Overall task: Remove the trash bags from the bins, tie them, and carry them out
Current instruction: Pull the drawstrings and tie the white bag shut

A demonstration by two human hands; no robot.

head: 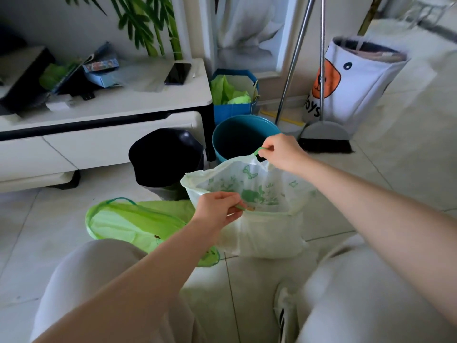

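Tiled floor (pixel 247 288); both hands pinch white bag (pixel 269 233) drawstring, arms outstretched.

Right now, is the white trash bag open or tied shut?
Open. The white trash bag gapes wide; left hand and right hand pinch its green drawstring on opposite sides.

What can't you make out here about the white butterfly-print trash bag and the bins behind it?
Head view only:
- Contents of the white butterfly-print trash bag: hidden by its cloudy plastic.
- Inside of the teal round bin: too dark, partly behind the right hand.
- Base of the black bin: hidden behind the bag and the left hand.
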